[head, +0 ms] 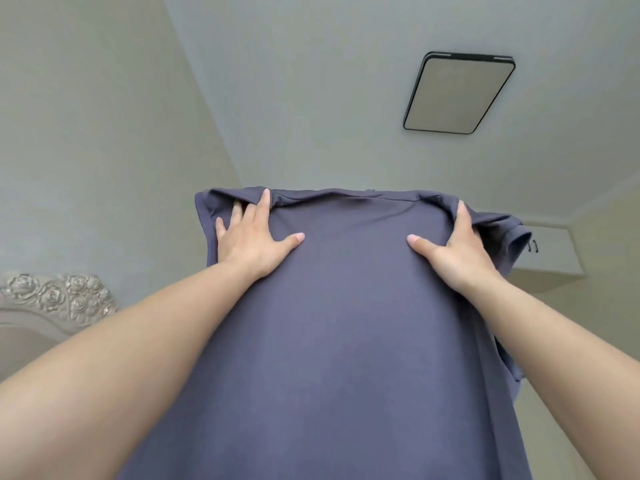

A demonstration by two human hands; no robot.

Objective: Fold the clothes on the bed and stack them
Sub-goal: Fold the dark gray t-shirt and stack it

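Slate-blue jersey, soft and light: the shirt [332,306] hangs limp in the air, held high toward the ceiling. Left hand [251,242] and right hand [453,247] each grip a shoulder, fingers tucked behind the cloth, thumbs in front. Shoulders look the best hold; it would sag anywhere else.

Slate-blue shirt [332,323] upright, spread, sleeves folded back

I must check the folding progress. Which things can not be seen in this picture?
- Bed and other clothes: outside the head view, which points up at the ceiling.
- Shirt hem: cut off by the bottom edge.
- Fingers of left hand and right hand: partly tucked behind the shirt's shoulders.
- Right sleeve: partly behind the right arm.
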